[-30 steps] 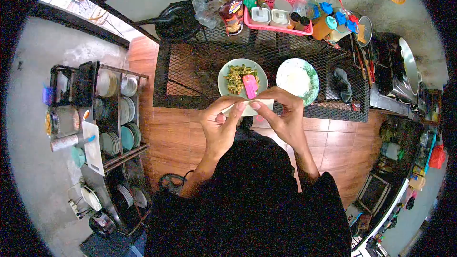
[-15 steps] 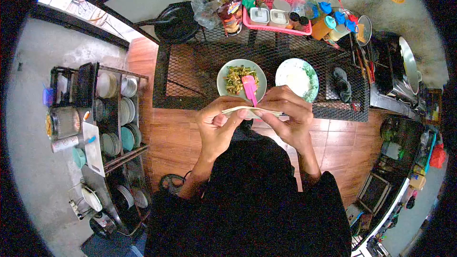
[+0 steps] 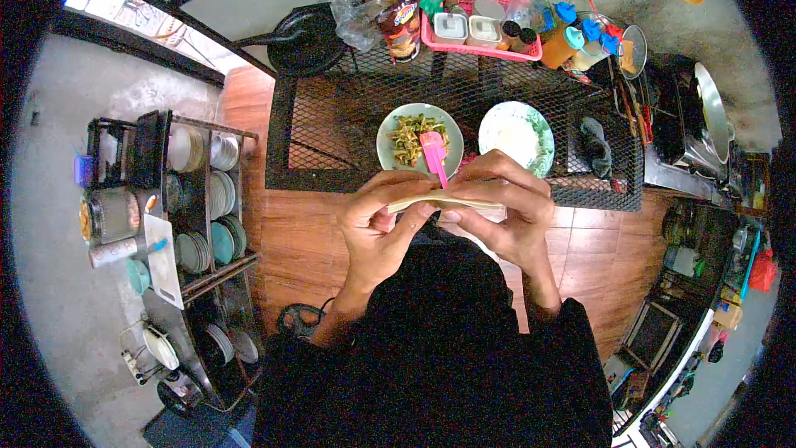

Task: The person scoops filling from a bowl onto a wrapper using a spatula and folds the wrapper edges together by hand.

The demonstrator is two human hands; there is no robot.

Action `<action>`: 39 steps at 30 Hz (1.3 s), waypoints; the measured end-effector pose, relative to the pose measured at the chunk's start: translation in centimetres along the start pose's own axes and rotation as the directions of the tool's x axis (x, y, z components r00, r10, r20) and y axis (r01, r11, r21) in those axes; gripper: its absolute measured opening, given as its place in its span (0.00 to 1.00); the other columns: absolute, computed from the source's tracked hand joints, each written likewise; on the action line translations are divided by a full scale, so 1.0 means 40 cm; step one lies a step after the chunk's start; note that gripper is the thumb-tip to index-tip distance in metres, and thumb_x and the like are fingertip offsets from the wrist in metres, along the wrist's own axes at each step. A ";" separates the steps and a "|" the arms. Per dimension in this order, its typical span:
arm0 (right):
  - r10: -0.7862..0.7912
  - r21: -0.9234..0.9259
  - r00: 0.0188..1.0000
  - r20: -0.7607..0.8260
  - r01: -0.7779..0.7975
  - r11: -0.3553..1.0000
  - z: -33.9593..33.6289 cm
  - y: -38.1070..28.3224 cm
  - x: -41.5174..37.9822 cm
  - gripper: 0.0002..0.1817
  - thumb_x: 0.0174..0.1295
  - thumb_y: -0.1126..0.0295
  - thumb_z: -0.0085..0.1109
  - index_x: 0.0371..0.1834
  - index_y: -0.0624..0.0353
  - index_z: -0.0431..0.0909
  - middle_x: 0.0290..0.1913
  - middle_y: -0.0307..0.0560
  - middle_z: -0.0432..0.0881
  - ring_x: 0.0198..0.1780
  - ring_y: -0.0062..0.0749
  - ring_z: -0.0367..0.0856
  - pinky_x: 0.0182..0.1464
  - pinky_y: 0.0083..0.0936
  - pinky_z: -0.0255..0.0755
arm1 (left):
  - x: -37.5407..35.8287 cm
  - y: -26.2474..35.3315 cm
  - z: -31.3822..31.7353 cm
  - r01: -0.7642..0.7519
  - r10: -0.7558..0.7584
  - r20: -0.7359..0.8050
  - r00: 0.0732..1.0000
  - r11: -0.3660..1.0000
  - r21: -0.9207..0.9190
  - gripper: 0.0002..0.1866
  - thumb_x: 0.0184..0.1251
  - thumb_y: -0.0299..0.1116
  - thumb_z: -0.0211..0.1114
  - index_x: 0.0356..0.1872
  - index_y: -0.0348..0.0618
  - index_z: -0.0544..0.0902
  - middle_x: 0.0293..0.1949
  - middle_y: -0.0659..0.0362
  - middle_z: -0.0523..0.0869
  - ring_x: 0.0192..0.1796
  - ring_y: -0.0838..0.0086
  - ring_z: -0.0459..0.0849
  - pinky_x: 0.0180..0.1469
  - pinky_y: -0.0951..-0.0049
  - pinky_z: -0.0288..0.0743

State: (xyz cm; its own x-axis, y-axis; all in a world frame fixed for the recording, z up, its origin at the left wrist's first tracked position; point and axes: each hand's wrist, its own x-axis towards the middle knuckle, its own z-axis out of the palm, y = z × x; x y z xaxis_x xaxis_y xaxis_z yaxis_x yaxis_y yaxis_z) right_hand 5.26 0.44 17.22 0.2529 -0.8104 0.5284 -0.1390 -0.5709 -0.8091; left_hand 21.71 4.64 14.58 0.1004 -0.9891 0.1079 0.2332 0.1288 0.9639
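Observation:
A thin stack of pale wrapper sheets (image 3: 433, 197) is held in front of my chest, seen nearly edge-on and slightly bowed. My left hand (image 3: 373, 224) pinches its left end, thumb below and fingers above. On the right side, my right hand (image 3: 510, 207) grips the stack the same way, both thumbs close together at the middle. Just beyond the hands is a pale green plate (image 3: 385, 145) of chopped cooked vegetables (image 3: 407, 143). A pink spatula (image 3: 433, 152) rests in it, its handle end near my fingers. Beside it stands a green-patterned plate (image 3: 543, 139) with something white in it.
The plates stand on a black mesh table (image 3: 332, 129). Along its back are a black pan (image 3: 307, 40), a snack pouch (image 3: 402, 29), a pink basket (image 3: 485, 50) and several bottles. A dish rack (image 3: 211, 199) stands left; a stove with a large pan (image 3: 711, 112) is at right.
Both hands keep hold of the stack. My right hand has shifted slightly right and the thumbs have moved a little apart; more of the stack's layered edge shows.

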 end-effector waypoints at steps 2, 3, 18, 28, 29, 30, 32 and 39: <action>0.002 0.008 0.999 0.042 -0.002 1.000 0.000 0.000 0.004 0.13 0.40 0.74 0.73 0.32 0.61 0.84 0.34 0.48 0.83 0.37 0.37 0.81 0.38 0.29 0.75 | 0.003 0.004 0.002 -0.029 0.028 0.024 0.999 0.999 0.043 0.12 0.53 0.16 0.67 0.40 0.34 0.83 0.42 0.53 0.83 0.46 0.71 0.81 0.48 0.76 0.75; 0.002 0.008 0.999 0.042 -0.002 1.000 0.000 -0.001 0.005 0.13 0.40 0.74 0.73 0.32 0.61 0.84 0.34 0.48 0.83 0.37 0.37 0.81 0.38 0.29 0.75 | 0.004 0.008 0.005 -0.038 0.036 0.034 0.999 0.997 0.066 0.12 0.53 0.16 0.67 0.41 0.34 0.83 0.42 0.53 0.83 0.46 0.71 0.81 0.48 0.76 0.75; 0.283 -0.422 0.899 0.334 -0.126 0.898 -0.021 0.008 0.015 0.09 0.46 0.74 0.68 0.34 0.57 0.85 0.35 0.46 0.83 0.39 0.39 0.80 0.42 0.33 0.74 | 0.020 -0.074 -0.024 0.039 -0.086 0.149 0.985 0.955 0.295 0.14 0.54 0.19 0.66 0.43 0.33 0.81 0.41 0.55 0.84 0.43 0.76 0.83 0.44 0.79 0.76; 0.484 -0.220 0.839 0.249 -0.438 0.872 0.072 0.177 -0.107 0.08 0.53 0.73 0.64 0.33 0.66 0.83 0.32 0.57 0.84 0.31 0.40 0.84 0.35 0.30 0.76 | -0.020 -0.318 -0.121 0.522 -0.490 0.257 0.833 0.850 -0.075 0.15 0.62 0.33 0.63 0.48 0.37 0.79 0.42 0.59 0.84 0.47 0.76 0.81 0.53 0.71 0.74; 0.521 -0.204 0.823 0.228 -0.482 0.852 0.088 0.197 -0.122 0.07 0.54 0.72 0.64 0.32 0.66 0.83 0.29 0.55 0.84 0.28 0.35 0.84 0.33 0.29 0.75 | -0.043 -0.380 -0.131 0.555 -0.458 0.323 0.828 0.750 -0.360 0.17 0.66 0.38 0.60 0.50 0.37 0.78 0.45 0.59 0.83 0.48 0.75 0.81 0.54 0.68 0.73; 0.526 -0.204 0.818 0.232 -0.488 0.849 0.096 0.208 -0.130 0.07 0.54 0.72 0.64 0.32 0.66 0.83 0.29 0.55 0.84 0.28 0.35 0.84 0.33 0.29 0.75 | -0.058 -0.398 -0.128 0.559 -0.464 0.319 0.826 0.746 -0.363 0.17 0.66 0.38 0.60 0.50 0.37 0.78 0.45 0.59 0.83 0.48 0.75 0.81 0.54 0.68 0.73; 0.619 -0.233 0.754 0.217 -0.576 0.783 0.112 0.225 -0.144 0.08 0.55 0.72 0.64 0.31 0.67 0.83 0.27 0.54 0.84 0.25 0.31 0.83 0.30 0.27 0.74 | -0.090 -0.431 -0.125 0.541 -0.520 0.205 0.830 0.657 -0.524 0.17 0.67 0.39 0.58 0.50 0.37 0.77 0.46 0.60 0.82 0.47 0.74 0.81 0.54 0.68 0.73; 0.679 -0.215 0.721 0.137 -0.648 0.731 0.131 0.210 -0.144 0.10 0.54 0.69 0.66 0.30 0.66 0.83 0.26 0.51 0.84 0.25 0.25 0.80 0.28 0.22 0.72 | -0.088 -0.399 -0.085 0.504 -0.566 0.037 0.824 0.701 -0.504 0.14 0.68 0.36 0.57 0.48 0.37 0.78 0.42 0.61 0.83 0.43 0.78 0.81 0.45 0.75 0.77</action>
State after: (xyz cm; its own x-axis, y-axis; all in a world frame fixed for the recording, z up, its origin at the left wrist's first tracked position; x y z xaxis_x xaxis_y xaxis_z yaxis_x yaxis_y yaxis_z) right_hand 7.68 0.99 6.04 0.2188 -0.9542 -0.2039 -0.4711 0.0797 -0.8785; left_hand 20.93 6.30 -2.01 -0.0852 -0.8904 -0.4472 0.7017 -0.3722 0.6075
